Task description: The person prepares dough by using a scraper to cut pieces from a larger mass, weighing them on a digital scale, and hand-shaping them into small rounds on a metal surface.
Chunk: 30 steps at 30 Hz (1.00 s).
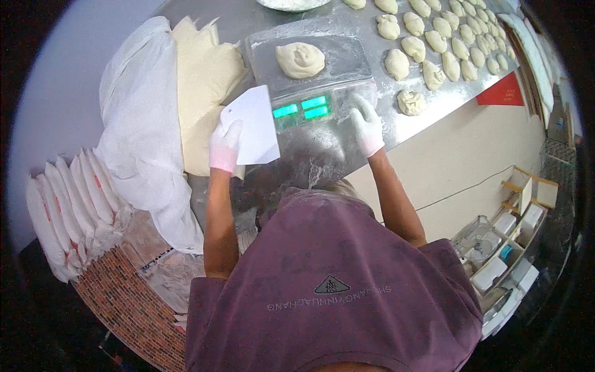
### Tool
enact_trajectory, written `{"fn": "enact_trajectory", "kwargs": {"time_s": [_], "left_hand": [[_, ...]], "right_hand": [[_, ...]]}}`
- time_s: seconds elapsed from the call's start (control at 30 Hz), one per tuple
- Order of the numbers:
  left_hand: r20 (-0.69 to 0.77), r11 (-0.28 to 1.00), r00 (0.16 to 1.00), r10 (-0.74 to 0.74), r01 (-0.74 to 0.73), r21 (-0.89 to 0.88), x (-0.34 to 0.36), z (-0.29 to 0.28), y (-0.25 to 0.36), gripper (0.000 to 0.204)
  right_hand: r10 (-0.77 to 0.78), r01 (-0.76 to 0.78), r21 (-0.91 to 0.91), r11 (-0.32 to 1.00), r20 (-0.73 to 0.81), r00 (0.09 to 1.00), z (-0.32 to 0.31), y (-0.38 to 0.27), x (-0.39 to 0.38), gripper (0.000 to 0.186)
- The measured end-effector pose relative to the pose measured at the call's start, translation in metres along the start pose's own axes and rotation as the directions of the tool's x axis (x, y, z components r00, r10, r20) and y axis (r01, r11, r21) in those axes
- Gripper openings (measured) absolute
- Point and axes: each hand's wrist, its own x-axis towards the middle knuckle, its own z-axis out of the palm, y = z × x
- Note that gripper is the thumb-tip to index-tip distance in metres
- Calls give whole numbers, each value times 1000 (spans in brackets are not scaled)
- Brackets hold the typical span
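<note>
My left hand [225, 145], in a white and pink glove, is closed on a white flat scraper [255, 124] beside a big sheet of pale dough [201, 74]. My gloved right hand [367, 126] rests at the lower right corner of a scale [322, 105] with green lit displays, its fingers stretched and holding nothing visible. A lump of dough [300, 60] sits on the scale's metal platform, between and beyond my hands. A white cloth [136, 124] lies along the left side of the dough sheet.
Many dough pieces [450, 65] cover the right of the steel table [390, 149]. A dish of flour [292, 3] is at the back. Stacked white sacks [68, 211] stand at left. A red board [499, 92] and a shelf with containers [502, 260] are at right.
</note>
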Motion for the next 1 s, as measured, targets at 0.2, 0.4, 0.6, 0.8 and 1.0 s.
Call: {"fn": "enact_trajectory", "kwargs": {"time_s": [0.2, 0.4, 0.6, 0.8, 1.0], "left_hand": [[414, 616, 782, 467, -623, 483, 24, 66, 53, 24], [372, 599, 928, 9, -303, 741, 53, 108, 104, 39], [498, 591, 867, -16, -394, 704, 94, 120, 70, 39], [701, 659, 705, 106, -577, 482, 58, 117, 11, 30], [422, 874, 846, 324, -439, 210, -33, 50, -57, 20]], "right_hand": [[-98, 98, 16, 995, 53, 994, -7, 4, -5, 34], [32, -45, 122, 991, 107, 994, 2, 13, -35, 34], [22, -27, 50, 998, 103, 994, 7, 11, -39, 34], [324, -376, 409, 832, 193, 926, 28, 25, 3, 20], [90, -126, 84, 988, 341, 936, 36, 29, -41, 16]]}}
